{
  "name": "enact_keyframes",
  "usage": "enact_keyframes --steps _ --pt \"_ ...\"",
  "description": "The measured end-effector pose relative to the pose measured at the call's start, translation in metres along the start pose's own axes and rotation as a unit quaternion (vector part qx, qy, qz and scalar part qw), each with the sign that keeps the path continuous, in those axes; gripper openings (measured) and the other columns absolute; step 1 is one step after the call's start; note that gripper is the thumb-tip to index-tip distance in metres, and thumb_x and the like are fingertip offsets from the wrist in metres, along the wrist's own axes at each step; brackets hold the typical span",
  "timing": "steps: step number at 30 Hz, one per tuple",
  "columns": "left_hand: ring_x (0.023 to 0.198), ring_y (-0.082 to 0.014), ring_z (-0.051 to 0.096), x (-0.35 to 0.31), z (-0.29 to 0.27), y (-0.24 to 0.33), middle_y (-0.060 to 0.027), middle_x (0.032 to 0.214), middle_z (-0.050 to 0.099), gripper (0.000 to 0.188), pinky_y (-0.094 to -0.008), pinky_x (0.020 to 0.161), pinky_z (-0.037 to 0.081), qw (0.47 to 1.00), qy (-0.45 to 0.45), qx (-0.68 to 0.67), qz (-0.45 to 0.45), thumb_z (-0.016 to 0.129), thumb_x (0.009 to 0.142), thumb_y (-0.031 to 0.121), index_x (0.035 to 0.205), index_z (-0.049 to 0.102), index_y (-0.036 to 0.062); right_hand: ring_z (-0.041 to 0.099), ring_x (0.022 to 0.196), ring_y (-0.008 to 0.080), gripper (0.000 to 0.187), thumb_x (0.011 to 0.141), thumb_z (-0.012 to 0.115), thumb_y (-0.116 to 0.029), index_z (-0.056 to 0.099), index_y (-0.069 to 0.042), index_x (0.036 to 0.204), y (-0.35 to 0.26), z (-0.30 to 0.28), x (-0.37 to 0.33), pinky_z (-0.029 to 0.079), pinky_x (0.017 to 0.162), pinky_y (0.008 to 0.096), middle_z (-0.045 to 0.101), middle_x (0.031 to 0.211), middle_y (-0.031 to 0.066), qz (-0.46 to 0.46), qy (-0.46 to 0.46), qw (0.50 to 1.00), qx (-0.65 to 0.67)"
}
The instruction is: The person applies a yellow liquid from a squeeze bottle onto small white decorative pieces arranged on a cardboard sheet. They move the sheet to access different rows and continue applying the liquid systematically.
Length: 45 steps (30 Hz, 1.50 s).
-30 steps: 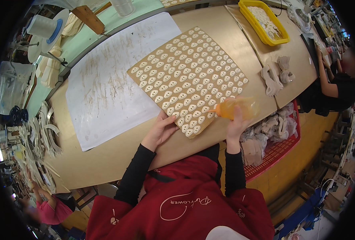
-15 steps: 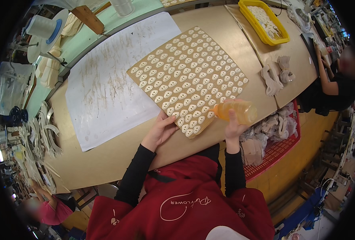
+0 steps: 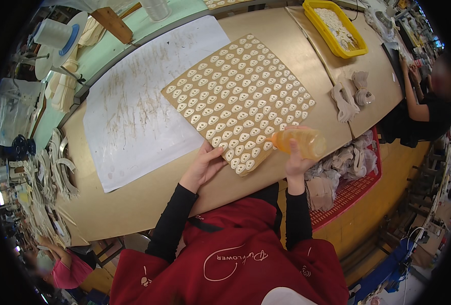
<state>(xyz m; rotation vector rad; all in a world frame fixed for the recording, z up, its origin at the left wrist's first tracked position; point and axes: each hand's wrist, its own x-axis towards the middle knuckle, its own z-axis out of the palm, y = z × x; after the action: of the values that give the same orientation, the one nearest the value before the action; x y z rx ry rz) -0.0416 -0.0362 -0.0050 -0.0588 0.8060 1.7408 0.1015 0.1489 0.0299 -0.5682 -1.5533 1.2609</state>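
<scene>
The brown board (image 3: 256,160), bearing rows of small pale pieces (image 3: 246,144), lies on the surface (image 3: 134,208) and overlaps a white sheet (image 3: 129,162) at its left. The left hand (image 3: 205,165) has a closed grip at the board's near-left edge, thumb over the rim; how far the fingers reach underneath cannot be told. The right hand (image 3: 299,162) is wrapped closed around a translucent bottle (image 3: 307,142), at the board's near-right edge, its orange nozzle (image 3: 270,139) directed over the board. Contact between nozzle and piece cannot be confirmed. Assessment: the step appears to be dispensing the bottle's contents onto the pieces. Good practice would be light, even squeezing, the nozzle kept close to each piece without dragging it, rows followed in order, and the board steadied by its edge, clear of the pieces.
</scene>
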Motion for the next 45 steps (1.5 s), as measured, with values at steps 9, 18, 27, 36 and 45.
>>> enact_keyframes --steps 9,18,27,36,45 --pt "0.134 -0.0279 0.041 0.0 -0.001 0.0 -0.0096 0.147 0.039 0.076 -0.0494 0.106 0.04 1.0 0.002 0.0 0.0 0.067 0.088 0.016 0.149 0.022 0.0124 0.064 0.091 0.022 0.034 0.091 0.064 -0.011 0.048 0.003 0.117 0.014 -0.005 -0.001 0.049 0.085 0.034 0.064 0.097 0.0143 0.012 -0.023 0.999 -0.045" --pt "0.134 -0.0275 0.041 0.0 -0.001 -0.001 -0.0087 0.146 0.04 0.075 -0.0497 0.105 0.04 1.0 0.003 0.002 0.003 0.067 0.088 0.017 0.148 0.024 0.0127 0.062 0.088 0.0167 0.031 0.083 0.074 -0.007 0.059 0.001 0.108 0.014 0.003 0.003 0.049 0.08 0.0304 0.065 0.096 0.0075 0.033 0.02 0.999 0.013" --pt "0.134 -0.0279 0.041 0.0 0.0 0.0 -0.0087 0.147 0.039 0.076 -0.0502 0.106 0.039 1.0 -0.008 0.001 0.007 0.068 0.088 0.016 0.149 0.023 0.0134 0.063 0.086 0.0166 0.029 0.083 0.074 -0.007 0.059 0.001 0.107 0.003 0.007 0.009 0.049 0.079 0.0294 0.065 0.096 0.0078 0.018 0.009 1.0 -0.003" --pt "0.134 -0.0277 0.041 0.001 -0.002 -0.002 -0.0087 0.147 0.039 0.075 -0.0497 0.106 0.039 1.0 -0.009 0.003 0.006 0.067 0.088 0.016 0.149 0.023 0.0131 0.063 0.086 0.0163 0.029 0.083 0.074 -0.007 0.06 0.001 0.106 0.004 -0.001 0.009 0.049 0.079 0.0294 0.066 0.095 0.008 0.022 0.024 0.999 -0.042" --pt "0.134 -0.0275 0.041 0.0 -0.001 0.0 -0.0089 0.147 0.039 0.075 -0.0489 0.106 0.04 1.0 -0.003 0.006 0.001 0.066 0.088 0.016 0.149 0.022 0.013 0.064 0.087 0.017 0.031 0.083 0.075 -0.008 0.059 0.001 0.108 0.005 0.008 0.008 0.051 0.08 0.0309 0.066 0.096 0.0083 0.045 0.003 0.999 0.028"
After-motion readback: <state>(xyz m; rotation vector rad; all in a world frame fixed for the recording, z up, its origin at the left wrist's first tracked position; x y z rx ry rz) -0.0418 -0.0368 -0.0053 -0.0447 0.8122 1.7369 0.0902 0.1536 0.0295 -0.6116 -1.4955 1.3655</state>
